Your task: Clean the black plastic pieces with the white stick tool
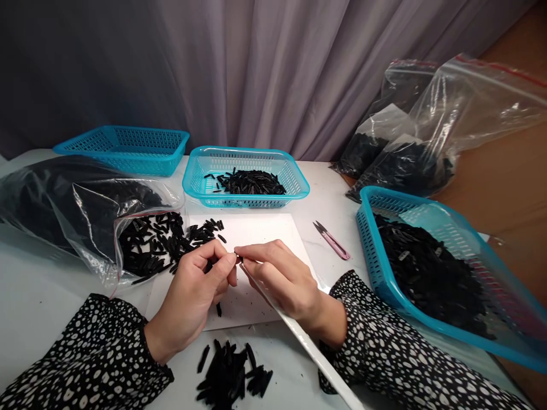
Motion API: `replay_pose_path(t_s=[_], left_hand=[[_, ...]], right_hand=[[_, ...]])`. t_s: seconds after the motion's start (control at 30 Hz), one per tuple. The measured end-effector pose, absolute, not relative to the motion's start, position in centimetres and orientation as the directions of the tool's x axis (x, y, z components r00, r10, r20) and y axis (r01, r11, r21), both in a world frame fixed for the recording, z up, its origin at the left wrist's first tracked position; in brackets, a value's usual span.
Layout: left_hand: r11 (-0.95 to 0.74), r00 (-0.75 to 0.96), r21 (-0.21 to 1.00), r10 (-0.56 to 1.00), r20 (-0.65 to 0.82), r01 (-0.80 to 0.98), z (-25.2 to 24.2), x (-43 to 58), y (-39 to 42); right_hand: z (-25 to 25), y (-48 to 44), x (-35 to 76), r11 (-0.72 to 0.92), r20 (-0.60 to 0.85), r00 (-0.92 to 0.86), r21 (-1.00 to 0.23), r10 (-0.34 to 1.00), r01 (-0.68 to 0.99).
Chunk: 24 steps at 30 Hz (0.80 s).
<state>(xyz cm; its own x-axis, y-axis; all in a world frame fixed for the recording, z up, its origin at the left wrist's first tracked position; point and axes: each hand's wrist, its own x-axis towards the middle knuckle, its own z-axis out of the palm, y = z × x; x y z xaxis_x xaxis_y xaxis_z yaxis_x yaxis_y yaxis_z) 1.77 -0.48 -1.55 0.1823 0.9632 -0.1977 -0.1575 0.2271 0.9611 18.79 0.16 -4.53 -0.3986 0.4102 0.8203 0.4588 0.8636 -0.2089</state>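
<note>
My left hand (197, 291) is closed in a pinch on a small black strip (209, 265) above a white sheet (256, 233). My right hand (282, 276) is closed around a long thin white-handled tool (307, 344), whose tip meets the left fingertips. A single black piece (219, 309) lies on the sheet under my hands. A small heap of black strips (233, 373) lies on the table near my wrists. More black strips (160, 242) spill from an open clear bag (77, 210) at the left.
A teal basket (431, 273) full of black strips stands at the right, another (245, 177) with a few at the back centre, and an empty one (123, 148) at the back left. Pink snips (332, 240) lie right of the sheet. Bags of strips (410, 142) sit at back right.
</note>
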Motion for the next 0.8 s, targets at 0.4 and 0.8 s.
replay_pose_path(t_s=[0.4, 0.8], left_hand=[[0.157, 0.158, 0.976, 0.978, -0.133, -0.152, -1.6, 1.6, -0.1], [0.174, 0.051, 0.954, 0.985, -0.166, -0.243, -1.9, 1.5, 0.9]], right_hand=[[-4.9, 1.5, 18.1, 0.267, 0.268, -0.105, -0.963, 0.958, -0.03], [-5.3, 3.7, 16.8, 0.0, 0.071, -0.165, -0.919, 0.984, -0.395]])
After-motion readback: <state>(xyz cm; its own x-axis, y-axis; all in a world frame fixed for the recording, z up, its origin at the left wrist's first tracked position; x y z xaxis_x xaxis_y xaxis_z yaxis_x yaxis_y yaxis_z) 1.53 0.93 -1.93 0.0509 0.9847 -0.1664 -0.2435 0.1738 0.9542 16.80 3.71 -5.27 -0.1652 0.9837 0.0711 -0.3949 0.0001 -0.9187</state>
